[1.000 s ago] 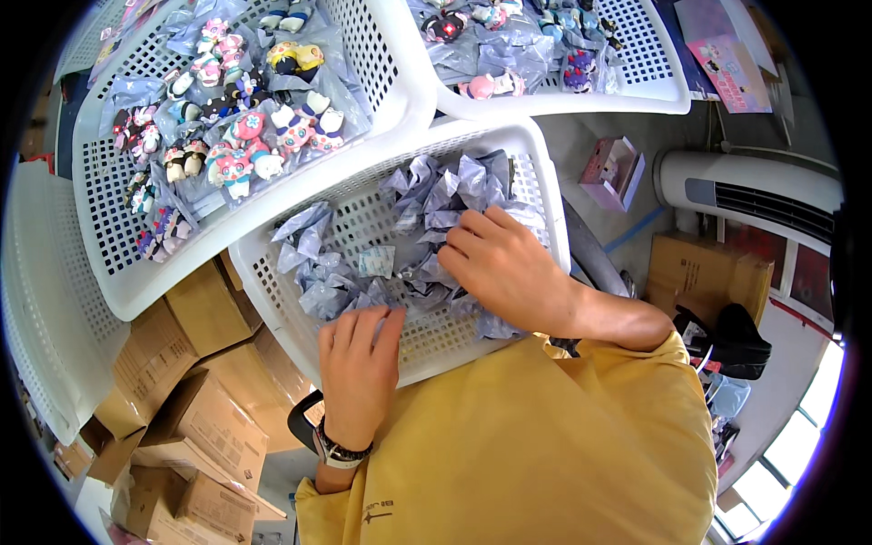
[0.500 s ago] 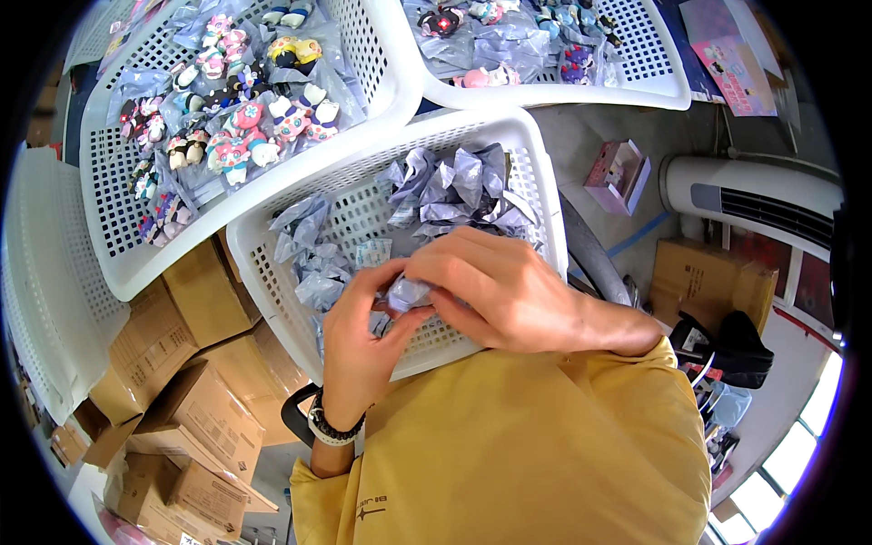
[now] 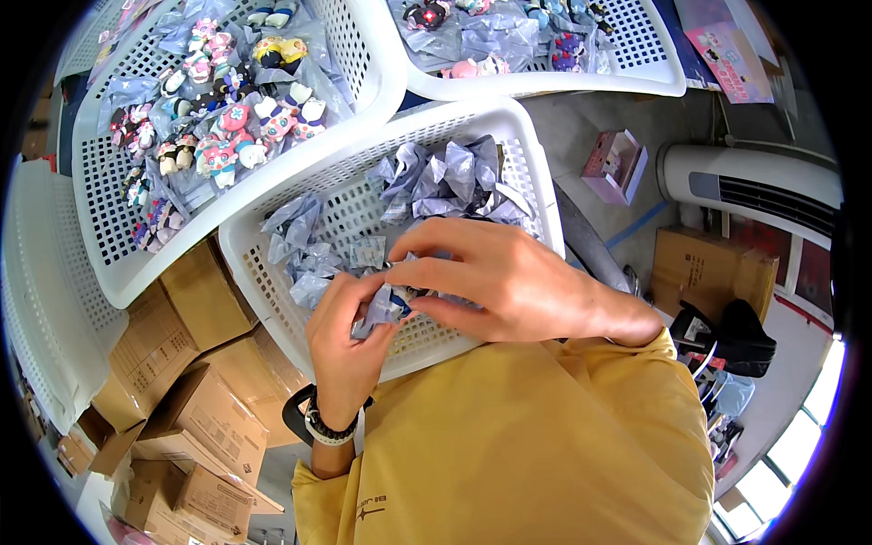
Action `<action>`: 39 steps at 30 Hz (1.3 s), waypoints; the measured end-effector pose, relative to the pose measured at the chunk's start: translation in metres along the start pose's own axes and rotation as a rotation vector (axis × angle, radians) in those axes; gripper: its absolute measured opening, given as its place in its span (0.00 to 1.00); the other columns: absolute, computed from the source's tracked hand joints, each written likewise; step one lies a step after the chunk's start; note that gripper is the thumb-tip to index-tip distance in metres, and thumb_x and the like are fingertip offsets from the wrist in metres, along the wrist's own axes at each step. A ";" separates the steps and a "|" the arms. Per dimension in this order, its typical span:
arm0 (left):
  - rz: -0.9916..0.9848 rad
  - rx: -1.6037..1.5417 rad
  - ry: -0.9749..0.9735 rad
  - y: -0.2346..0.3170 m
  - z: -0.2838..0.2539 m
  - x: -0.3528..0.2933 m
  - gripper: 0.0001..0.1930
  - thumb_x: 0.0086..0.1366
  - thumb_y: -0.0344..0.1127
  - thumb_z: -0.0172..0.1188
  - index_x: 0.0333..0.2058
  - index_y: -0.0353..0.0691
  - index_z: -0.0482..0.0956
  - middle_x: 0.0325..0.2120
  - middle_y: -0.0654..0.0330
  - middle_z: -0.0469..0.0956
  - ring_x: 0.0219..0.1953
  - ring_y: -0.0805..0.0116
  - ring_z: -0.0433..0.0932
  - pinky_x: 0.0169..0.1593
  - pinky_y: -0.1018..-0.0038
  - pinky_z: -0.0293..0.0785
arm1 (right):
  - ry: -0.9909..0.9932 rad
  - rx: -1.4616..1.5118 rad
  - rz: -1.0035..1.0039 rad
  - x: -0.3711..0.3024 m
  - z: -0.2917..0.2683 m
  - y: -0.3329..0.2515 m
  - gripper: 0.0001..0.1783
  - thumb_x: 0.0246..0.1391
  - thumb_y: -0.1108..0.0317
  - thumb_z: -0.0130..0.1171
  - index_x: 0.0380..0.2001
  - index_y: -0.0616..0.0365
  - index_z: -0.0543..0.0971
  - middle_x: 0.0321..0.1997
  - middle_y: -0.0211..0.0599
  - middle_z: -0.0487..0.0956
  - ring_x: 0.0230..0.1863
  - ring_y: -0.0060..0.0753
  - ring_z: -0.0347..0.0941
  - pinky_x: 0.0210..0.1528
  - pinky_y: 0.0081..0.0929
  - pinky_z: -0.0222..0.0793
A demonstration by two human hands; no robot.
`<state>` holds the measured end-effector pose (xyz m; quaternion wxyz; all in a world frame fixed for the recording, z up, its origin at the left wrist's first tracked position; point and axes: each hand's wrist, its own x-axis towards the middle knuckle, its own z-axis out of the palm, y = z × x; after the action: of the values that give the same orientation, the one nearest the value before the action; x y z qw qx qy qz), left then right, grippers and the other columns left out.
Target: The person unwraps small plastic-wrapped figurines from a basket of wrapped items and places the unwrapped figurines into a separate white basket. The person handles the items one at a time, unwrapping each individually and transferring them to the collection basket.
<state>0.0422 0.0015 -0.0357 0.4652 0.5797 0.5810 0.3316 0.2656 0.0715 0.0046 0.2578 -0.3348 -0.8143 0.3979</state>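
Observation:
Over the nearest white basket [image 3: 238, 238], my two hands meet around a small figurine [image 3: 402, 302] partly out of a grey plastic bag [image 3: 371, 318]. Only a bit of the figurine shows, dark blue and white. My left hand [image 3: 345, 338], with bracelets at the wrist, is closed on the bag below it. My right hand [image 3: 495, 277] reaches in from the right, its thumb and fingers pinching the figurine; its grip is partly hidden. Crumpled grey bags [image 3: 445, 182] fill the back of the basket, and several more wrapped pieces [image 3: 304, 238] lie along its left side.
Two larger white baskets with bare figurines stand beyond, one at far left [image 3: 204, 222] and one at the back [image 3: 545, 86]. Cardboard boxes [image 3: 213, 427] are piled at left. To the right are an open pink box [image 3: 616, 168] and a white air-conditioner-like unit [image 3: 749, 186].
My hands have shifted slightly left. The figurine, earlier covered by the bag, now shows in part between my fingers, and the bag has slid down into my left hand.

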 end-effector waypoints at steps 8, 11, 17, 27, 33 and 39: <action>0.148 0.041 0.020 -0.002 -0.005 -0.002 0.15 0.54 0.14 0.65 0.42 0.31 0.86 0.35 0.56 0.82 0.34 0.62 0.82 0.36 0.72 0.75 | -0.122 0.032 -0.017 0.003 -0.010 0.003 0.21 0.53 0.70 0.77 0.51 0.55 0.85 0.49 0.36 0.83 0.46 0.45 0.83 0.41 0.40 0.83; 0.146 0.042 0.005 0.000 -0.008 -0.002 0.15 0.55 0.14 0.65 0.42 0.31 0.87 0.37 0.56 0.83 0.35 0.62 0.83 0.35 0.72 0.77 | -0.123 0.016 -0.033 0.005 -0.009 0.003 0.22 0.52 0.70 0.78 0.51 0.54 0.85 0.48 0.35 0.84 0.48 0.45 0.82 0.44 0.41 0.82; 0.076 0.075 -0.027 0.005 -0.009 -0.004 0.11 0.60 0.17 0.69 0.42 0.30 0.85 0.38 0.56 0.84 0.33 0.63 0.82 0.32 0.75 0.76 | -0.049 0.098 -0.046 0.011 -0.005 0.011 0.21 0.50 0.71 0.78 0.48 0.56 0.83 0.47 0.36 0.82 0.49 0.45 0.80 0.49 0.42 0.80; -0.061 0.201 0.291 -0.035 0.001 -0.003 0.21 0.75 0.30 0.65 0.63 0.34 0.73 0.48 0.46 0.83 0.46 0.44 0.84 0.50 0.58 0.78 | 0.139 0.416 0.133 0.026 -0.003 0.023 0.20 0.55 0.77 0.78 0.49 0.61 0.82 0.48 0.35 0.82 0.49 0.31 0.83 0.55 0.32 0.84; -0.003 0.542 0.379 -0.041 0.001 0.001 0.28 0.71 0.30 0.65 0.67 0.32 0.70 0.54 0.45 0.81 0.59 0.44 0.78 0.66 0.52 0.63 | 0.129 0.344 0.113 0.032 -0.004 0.017 0.20 0.54 0.77 0.77 0.49 0.60 0.82 0.48 0.35 0.81 0.45 0.33 0.82 0.49 0.31 0.84; 0.040 0.462 0.345 -0.024 -0.006 -0.001 0.27 0.70 0.27 0.65 0.66 0.33 0.71 0.61 0.45 0.76 0.60 0.44 0.76 0.67 0.54 0.64 | 0.096 0.193 0.084 0.040 -0.012 0.009 0.24 0.51 0.79 0.80 0.50 0.57 0.82 0.50 0.34 0.84 0.41 0.30 0.80 0.40 0.28 0.77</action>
<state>0.0279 -0.0008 -0.0560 0.2087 0.6167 0.7002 0.2930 0.2513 0.1115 0.0098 0.3106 -0.3612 -0.7442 0.4683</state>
